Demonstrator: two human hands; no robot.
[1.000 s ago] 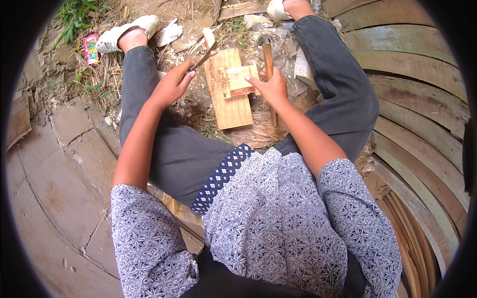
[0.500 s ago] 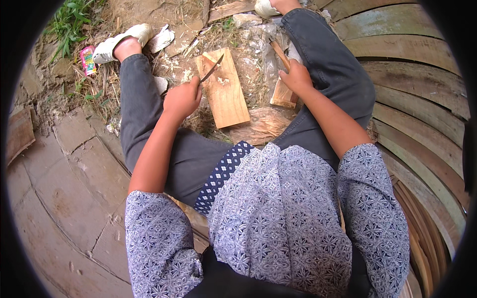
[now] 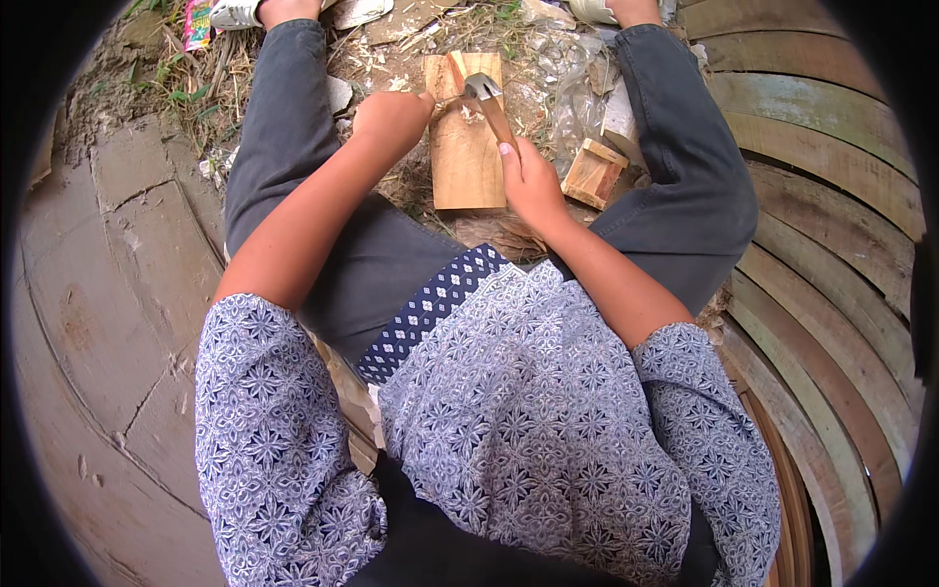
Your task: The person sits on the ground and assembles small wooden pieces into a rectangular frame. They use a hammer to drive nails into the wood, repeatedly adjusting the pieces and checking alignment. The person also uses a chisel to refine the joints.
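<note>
A pale wooden board (image 3: 466,176) lies flat on the ground between my legs, with curled shavings on it. My left hand (image 3: 391,125) is closed around the handle of a slim bladed tool like a knife or chisel, its short visible blade (image 3: 448,99) reaching over the board's upper half. My right hand (image 3: 533,181) grips the wooden handle of a claw hammer (image 3: 498,119). The hammer's metal head is over the board beside the blade and hides its tip. Whether the head touches the blade, I cannot tell.
A small wooden block (image 3: 593,173) lies right of the board, near crumpled clear plastic (image 3: 577,108). Wood shavings (image 3: 381,64) litter the ground ahead. Curved planks (image 3: 822,176) line the right side; cracked grey ground (image 3: 108,323) spreads left. A colourful wrapper (image 3: 198,24) lies beside my left shoe.
The hammer has come left from beside my right leg to over the board. My left hand has moved forward with the bladed tool, now turned more crosswise. The whole view has shifted.
</note>
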